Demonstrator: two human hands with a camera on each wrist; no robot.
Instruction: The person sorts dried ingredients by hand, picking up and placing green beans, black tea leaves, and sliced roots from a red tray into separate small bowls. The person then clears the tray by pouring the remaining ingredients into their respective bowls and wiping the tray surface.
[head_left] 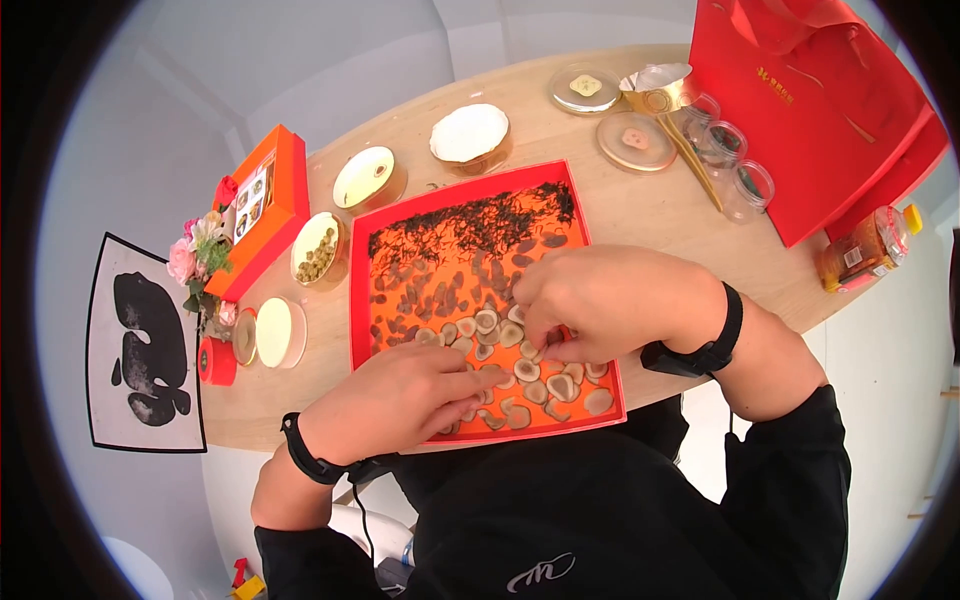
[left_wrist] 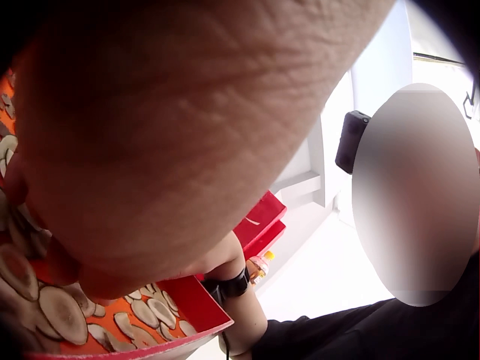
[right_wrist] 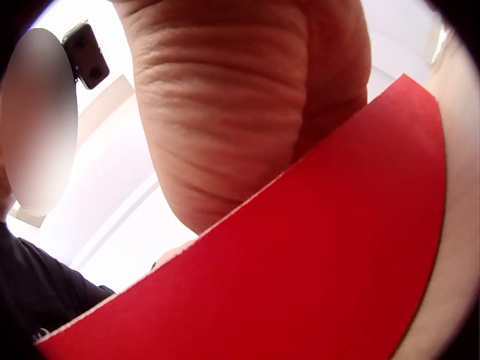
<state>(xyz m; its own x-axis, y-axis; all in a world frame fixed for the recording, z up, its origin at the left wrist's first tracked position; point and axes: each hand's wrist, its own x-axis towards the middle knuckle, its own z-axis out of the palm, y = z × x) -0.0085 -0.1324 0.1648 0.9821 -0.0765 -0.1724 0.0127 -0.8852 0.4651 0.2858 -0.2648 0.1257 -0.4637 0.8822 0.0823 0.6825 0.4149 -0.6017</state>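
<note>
A shallow red box (head_left: 358, 310) with an orange bottom lies before me. Pale round dried slices with dark rims (head_left: 527, 371) cover its near part. Brown oblong pieces (head_left: 437, 298) lie across the middle, and dark thin shreds (head_left: 470, 225) along the far side. My left hand (head_left: 405, 390) rests low over the slices on the left, fingers reaching among them; the left wrist view shows its fingertips beside several slices (left_wrist: 63, 313). My right hand (head_left: 610, 300) is over the slices on the right, fingers bent down and thumb low; I cannot tell whether it pinches one.
Bowls (head_left: 470, 135) and a cup of greenish pieces (head_left: 316, 250) stand beyond the box. An orange gift box (head_left: 290, 190) and flowers (head_left: 195, 250) are at left. Clear jars (head_left: 748, 190), a red bag (head_left: 810, 120) and a bottle (head_left: 868, 250) stand at right.
</note>
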